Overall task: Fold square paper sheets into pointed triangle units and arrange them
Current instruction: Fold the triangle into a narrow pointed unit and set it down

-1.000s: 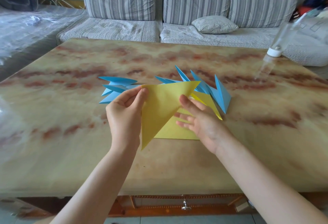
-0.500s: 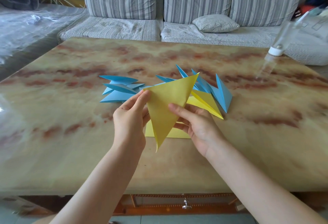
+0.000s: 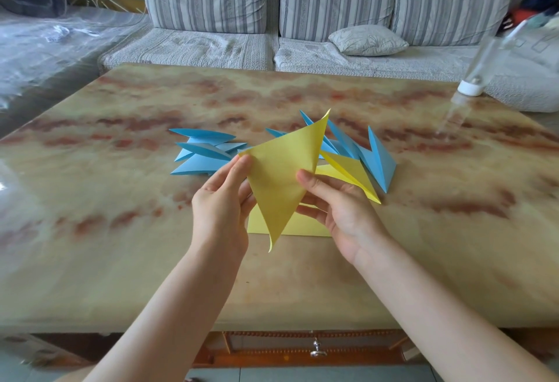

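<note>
While left hand [image 3: 219,209], right hand [image 3: 341,212] hold triangle [image 3: 284,176]

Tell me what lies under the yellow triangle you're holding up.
A flat yellow sheet lies on the table beneath the folded yellow triangle, which the left hand and right hand hold. Only its near strip shows; the triangle and hands cover the rest.

A single wide-angle camera worn on the person's head looks forward and down across the counter [image 3: 121,245], whose near edge runs along the lower frame, with a striped sofa [image 3: 208,0] beyond its far edge at the top. Both forearms reach in from the bottom corners, placing the left hand [image 3: 219,203], the right hand [image 3: 348,212] and the yellow paper triangle [image 3: 281,176] close to the lens at centre frame.
</note>
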Demonstrator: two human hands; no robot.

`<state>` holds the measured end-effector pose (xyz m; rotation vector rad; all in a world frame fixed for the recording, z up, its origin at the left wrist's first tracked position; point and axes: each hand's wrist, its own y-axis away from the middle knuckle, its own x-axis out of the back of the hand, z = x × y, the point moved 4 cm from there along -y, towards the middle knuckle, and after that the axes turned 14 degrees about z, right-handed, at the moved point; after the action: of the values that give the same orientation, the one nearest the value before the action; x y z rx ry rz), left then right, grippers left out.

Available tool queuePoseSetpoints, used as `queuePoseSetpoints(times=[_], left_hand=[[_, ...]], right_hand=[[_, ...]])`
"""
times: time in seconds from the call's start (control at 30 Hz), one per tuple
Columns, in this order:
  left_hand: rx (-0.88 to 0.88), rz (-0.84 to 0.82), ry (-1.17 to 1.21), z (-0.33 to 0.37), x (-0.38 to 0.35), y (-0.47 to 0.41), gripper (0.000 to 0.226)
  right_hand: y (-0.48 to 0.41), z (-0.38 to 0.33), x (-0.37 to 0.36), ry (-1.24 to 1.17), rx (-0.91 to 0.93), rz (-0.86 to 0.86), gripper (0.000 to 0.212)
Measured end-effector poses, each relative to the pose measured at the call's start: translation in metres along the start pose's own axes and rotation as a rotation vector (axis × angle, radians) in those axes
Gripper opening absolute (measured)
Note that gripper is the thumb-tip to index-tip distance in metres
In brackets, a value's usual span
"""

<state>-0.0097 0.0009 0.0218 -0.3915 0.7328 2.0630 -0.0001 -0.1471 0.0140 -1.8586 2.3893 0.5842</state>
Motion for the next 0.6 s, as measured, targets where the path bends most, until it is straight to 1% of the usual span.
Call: queuePoseSetpoints(times=[0.13,0.37,0.5,0.53,0.6], left_hand=[[0.006,-0.005,0.013,-0.0006,0.0008,-0.0011,0.019],[0.018,-0.004,0.01,-0.0053,0.0007,-0.0016,0.017],[0.011,0.017,0.036,-0.0048,0.0017,-0.0027,0.012],[0.013,0.02,0.045,-0.0048,0.0017,-0.003,0.012],[0.02,0.021,0.053,-0.0055,0.0018,-0.0035,0.013]], right_hand=[[0.001,-0.0003,-0.0008,-0.04,0.004,-0.03,0.021],[-0.0025,0.0008,0.0038,-0.024,0.048,0.064,0.012],[0.0014,0.0003,0.0002,-0.011,0.042,-0.024,0.023],[0.0018,0.0006,-0.0001,-0.009,0.041,-0.028,0.021],[0.0004,0.0011,0.0016,-0.014,0.046,0.018,0.013]])
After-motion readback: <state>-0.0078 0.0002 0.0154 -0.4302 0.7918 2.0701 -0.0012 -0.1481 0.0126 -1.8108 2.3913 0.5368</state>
